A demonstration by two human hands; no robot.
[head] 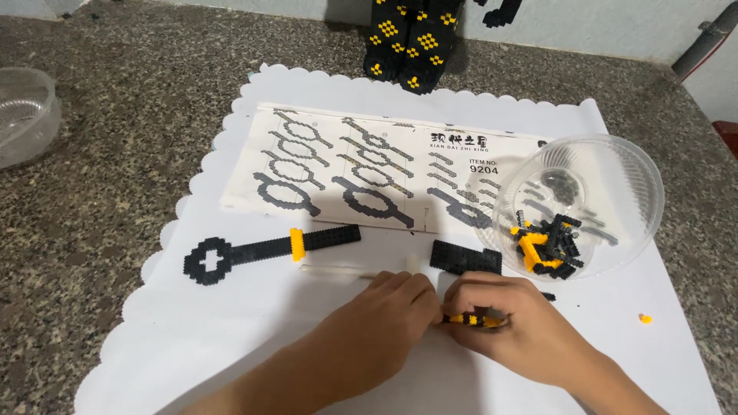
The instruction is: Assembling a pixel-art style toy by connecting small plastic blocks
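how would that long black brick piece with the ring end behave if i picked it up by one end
The long black brick piece looks thin and made of many tiny bricks, so it would probably flex or snap at a joint. It seems light. Lying flat on the white paper mat, it should slide, not roll.
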